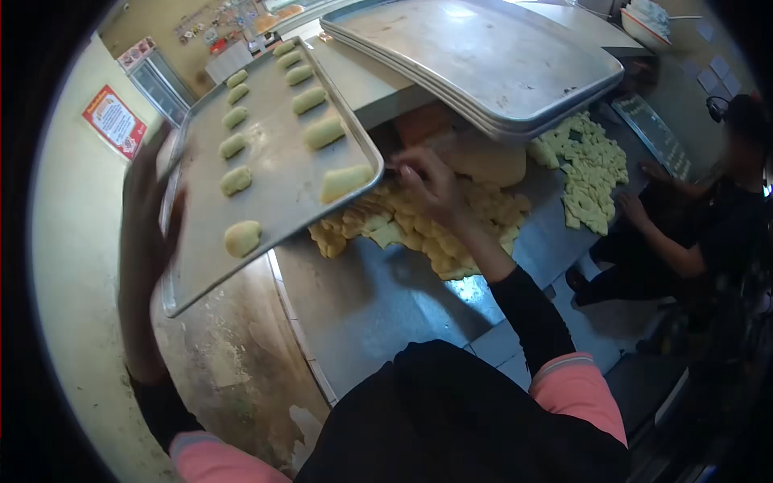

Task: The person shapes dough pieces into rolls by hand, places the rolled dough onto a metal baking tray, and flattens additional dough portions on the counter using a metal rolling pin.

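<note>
A metal tray (278, 181) bears two rows of rolled dough pieces (242, 239) and tilts over the left end of the metal table. At its left edge is my left hand (153, 209), fingers apart and partly blurred; whether it bears the tray's weight cannot be made out. Close to the tray's right corner, my right hand (431, 181) has its fingers curled together, and what is between them is too small to name. Beneath my right hand lies a heap of flattened dough (451, 233).
A stack of metal trays (483, 60) overhangs the metal table (362, 310) at the back. More dough (592, 177) lies farther right. Another person (717, 233) is at the right, hands near the table edge. A wall with a red sign (115, 121) stands left.
</note>
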A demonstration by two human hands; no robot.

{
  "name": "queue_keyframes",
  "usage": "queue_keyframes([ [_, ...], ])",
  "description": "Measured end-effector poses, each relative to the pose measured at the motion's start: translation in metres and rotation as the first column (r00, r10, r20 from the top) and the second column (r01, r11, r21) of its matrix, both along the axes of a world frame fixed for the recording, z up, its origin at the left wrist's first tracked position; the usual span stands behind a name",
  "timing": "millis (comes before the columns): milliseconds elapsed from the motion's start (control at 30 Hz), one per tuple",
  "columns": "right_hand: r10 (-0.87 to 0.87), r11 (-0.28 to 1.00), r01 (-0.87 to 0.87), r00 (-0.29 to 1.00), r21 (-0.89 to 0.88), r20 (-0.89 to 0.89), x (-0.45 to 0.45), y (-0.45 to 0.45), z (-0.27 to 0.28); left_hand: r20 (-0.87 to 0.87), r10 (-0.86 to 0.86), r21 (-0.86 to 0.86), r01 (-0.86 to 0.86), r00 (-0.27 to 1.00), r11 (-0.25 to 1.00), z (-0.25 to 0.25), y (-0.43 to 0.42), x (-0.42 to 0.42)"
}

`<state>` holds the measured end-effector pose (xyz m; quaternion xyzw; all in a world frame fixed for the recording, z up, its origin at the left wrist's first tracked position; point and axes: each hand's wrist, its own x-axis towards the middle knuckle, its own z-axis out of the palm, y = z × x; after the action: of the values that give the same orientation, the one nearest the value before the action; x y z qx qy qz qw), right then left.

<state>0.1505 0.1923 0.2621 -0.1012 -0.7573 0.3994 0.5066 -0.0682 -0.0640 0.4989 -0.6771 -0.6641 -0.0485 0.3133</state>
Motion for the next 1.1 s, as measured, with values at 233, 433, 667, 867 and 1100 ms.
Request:
queue_keyframes([
  [233,-0.308,0.951,0.241,0.695,0.193,0.649,0.140,-0.050,-0.198,0.337,-0.345,-0.307,0.449,0.876,0.839,-0.197,-0.057,0.117],
  [433,-0.408,0.910,0.244,0.394,0.334,0.824,0.194,-0.069,-0.244,0.778,-0.129,-0.328,0.573,0.615,0.751,-0.345,-0.040,0.155],
  [667,-0.373,0.925,0.292,0.587,0.242,0.719,0.183,-0.075,-0.238,0.808,-0.060,-0.306,0.505,0.585,0.807,-0.384,-0.016,0.147],
  [867,-0.219,0.925,0.373,0.678,-0.073,0.702,0.190,-0.101,-0.207,0.834,0.112,-0.186,0.084,0.541,0.979,-0.425,0.014,0.061],
  [1100,-0.260,0.833,0.494,0.747,-0.248,0.612,0.204,-0.109,-0.195,0.674,0.314,-0.173,-0.271,0.669,0.947,-0.521,0.064,-0.049],
])
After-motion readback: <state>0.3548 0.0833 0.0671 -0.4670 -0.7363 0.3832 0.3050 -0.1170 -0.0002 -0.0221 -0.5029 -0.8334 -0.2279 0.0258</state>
